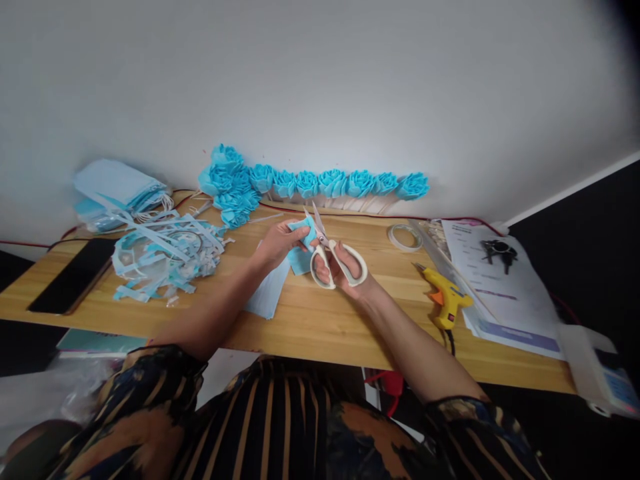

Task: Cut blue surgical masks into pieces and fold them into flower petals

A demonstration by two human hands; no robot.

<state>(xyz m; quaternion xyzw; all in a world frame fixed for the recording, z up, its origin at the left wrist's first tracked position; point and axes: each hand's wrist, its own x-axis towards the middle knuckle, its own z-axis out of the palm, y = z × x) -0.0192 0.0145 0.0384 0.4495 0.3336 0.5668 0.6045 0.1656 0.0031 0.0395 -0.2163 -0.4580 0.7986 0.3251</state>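
head view: left hand (275, 247) fingers pinch blue piece (311, 233), mid-frame over tabletop (320, 333); right hand (345, 261) fingers grip scissors (323, 240), blades at piece. from there: flowers (333, 182) 12 o'clock, strips (165, 257) 9, glue gun (450, 300) 4.

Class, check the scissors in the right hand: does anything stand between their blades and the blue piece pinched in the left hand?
Nothing visible does. The scissors in the right hand have their blades parted, right at the blue piece. The left hand holds it from the other side, fingers close by.
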